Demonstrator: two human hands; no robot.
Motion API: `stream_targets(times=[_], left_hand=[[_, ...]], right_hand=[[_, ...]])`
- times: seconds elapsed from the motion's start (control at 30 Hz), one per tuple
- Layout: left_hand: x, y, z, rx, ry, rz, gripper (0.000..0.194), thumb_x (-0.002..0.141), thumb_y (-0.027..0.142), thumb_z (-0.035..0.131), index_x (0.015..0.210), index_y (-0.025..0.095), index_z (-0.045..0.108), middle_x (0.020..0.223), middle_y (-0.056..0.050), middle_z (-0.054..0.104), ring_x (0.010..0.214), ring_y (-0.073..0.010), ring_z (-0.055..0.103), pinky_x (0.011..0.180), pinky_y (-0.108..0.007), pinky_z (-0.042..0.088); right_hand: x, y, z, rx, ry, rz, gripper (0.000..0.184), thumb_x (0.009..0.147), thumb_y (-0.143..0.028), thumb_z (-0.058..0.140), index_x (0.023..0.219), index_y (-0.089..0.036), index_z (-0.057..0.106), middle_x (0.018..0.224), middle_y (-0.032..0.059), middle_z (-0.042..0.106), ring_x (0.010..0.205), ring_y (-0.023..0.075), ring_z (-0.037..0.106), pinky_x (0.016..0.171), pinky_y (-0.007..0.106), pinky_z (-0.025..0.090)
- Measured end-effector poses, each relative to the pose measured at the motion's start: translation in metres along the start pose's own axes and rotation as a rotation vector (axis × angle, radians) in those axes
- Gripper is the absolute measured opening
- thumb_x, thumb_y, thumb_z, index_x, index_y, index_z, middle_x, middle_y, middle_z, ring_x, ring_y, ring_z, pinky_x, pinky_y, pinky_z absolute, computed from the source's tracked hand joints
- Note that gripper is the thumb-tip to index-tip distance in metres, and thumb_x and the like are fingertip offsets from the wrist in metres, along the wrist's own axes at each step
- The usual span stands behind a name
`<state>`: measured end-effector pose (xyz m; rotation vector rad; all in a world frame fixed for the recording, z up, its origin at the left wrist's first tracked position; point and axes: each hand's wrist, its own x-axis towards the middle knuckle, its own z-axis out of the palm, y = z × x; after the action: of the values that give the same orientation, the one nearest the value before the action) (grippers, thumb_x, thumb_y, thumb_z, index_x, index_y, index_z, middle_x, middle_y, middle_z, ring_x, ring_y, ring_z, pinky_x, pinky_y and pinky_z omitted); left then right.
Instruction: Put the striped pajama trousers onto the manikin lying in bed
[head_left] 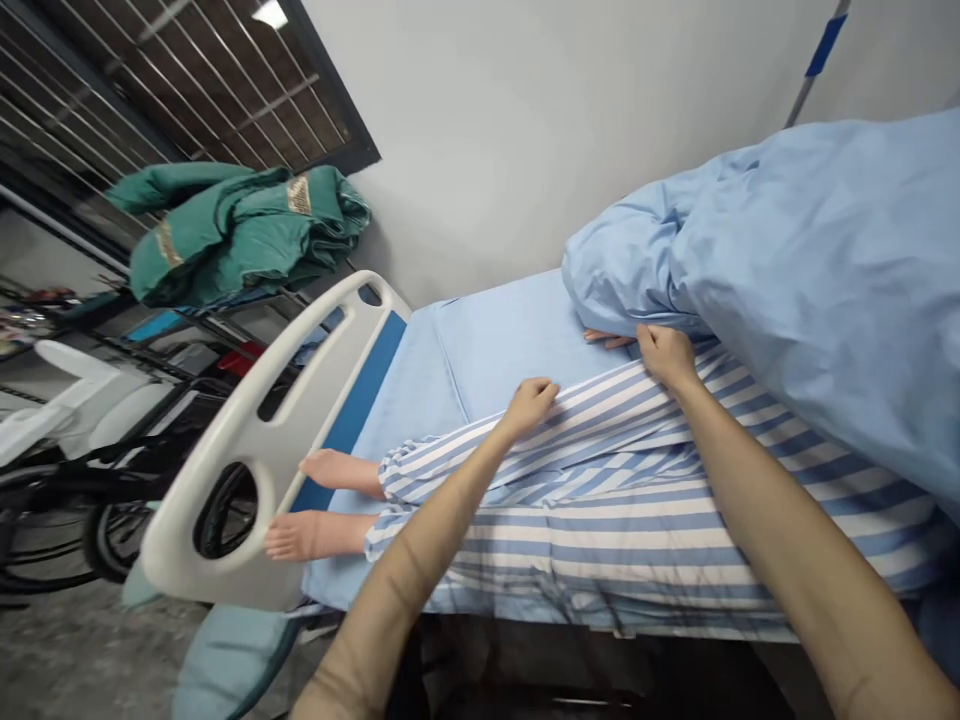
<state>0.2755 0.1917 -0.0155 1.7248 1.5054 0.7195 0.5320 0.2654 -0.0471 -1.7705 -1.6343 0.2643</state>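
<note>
A figure with smooth, manikin-like feet lies on the bed in blue-and-white striped trousers. My left hand is closed at the far trouser leg, around the shin; whatever its curled fingers may hold is hidden. Farther up, my right hand is closed at the lower edge of a light blue quilt, its fingers on the cloth. The quilt is bunched over the figure's upper body. From under its edge show the fingers of the figure's hand, just left of my right hand.
A blue sheet covers the mattress. The white footboard rises beyond the feet. Green folded padded cloth lies on a rack behind it. A wheelchair stands at the left. A pole leans by the wall.
</note>
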Motion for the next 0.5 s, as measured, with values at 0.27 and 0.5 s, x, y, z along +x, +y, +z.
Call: stream_targets(times=[0.27,0.5], left_hand=[[-0.150,-0.049,-0.168,-0.041,0.152,-0.152,0.041,0.075,0.051,0.062,0.054,0.023,0.041,0.048,0.004,0.042,0.052,-0.0098,0.035,0.056,-0.025,0.032],[-0.212,-0.124,-0.151,-0.018,0.225,-0.283,0.045,0.077,0.051,0.058,0.052,0.023,0.033,0.049,0.004,0.036,0.055,-0.0112,0.033,0.056,-0.024,0.031]], right_hand=[[-0.004,-0.005,-0.004,-0.007,0.023,0.034,0.042,0.099,-0.032,0.050,0.063,-0.018,0.066,0.078,0.0156,0.074,0.068,0.0206,0.054,0.066,0.034,0.026],[-0.007,-0.010,-0.009,0.101,0.073,0.044,0.052,0.095,-0.023,0.061,0.048,-0.025,0.039,0.059,0.0106,0.064,0.056,0.0131,0.036,0.067,0.039,0.025]])
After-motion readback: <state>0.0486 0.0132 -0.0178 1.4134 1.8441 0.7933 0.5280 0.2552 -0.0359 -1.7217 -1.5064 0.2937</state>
